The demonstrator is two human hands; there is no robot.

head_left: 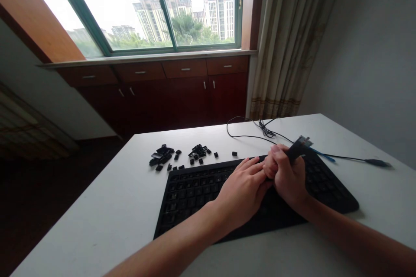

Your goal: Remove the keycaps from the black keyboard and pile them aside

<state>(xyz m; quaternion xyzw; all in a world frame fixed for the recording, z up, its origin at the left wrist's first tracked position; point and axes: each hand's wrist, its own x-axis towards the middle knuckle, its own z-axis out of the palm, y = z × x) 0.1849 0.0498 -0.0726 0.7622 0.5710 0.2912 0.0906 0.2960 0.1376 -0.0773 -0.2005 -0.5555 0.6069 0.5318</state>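
Note:
A black keyboard (pixel 195 190) lies slantwise on the white table, with several keycaps gone from its left side and top row. My left hand (pixel 243 186) rests over its middle, fingers stretched out, their tips close to my right hand. My right hand (pixel 287 175) is closed in a fist around a dark-handled tool (pixel 297 147) above the keyboard. The tool's upper end looks partly clear, with small metallic bits; its lower end is hidden by my hands. Loose black keycaps lie beyond the keyboard in a left pile (pixel 161 154) and a right pile (pixel 199 151).
A black cable (pixel 267 129) is bundled behind the keyboard. At the right lie a dark plug (pixel 377 162) and a thin blue piece (pixel 328 157). The white table (pixel 97 207) has its far edge before dark red cabinets (pixel 182 99) under a window.

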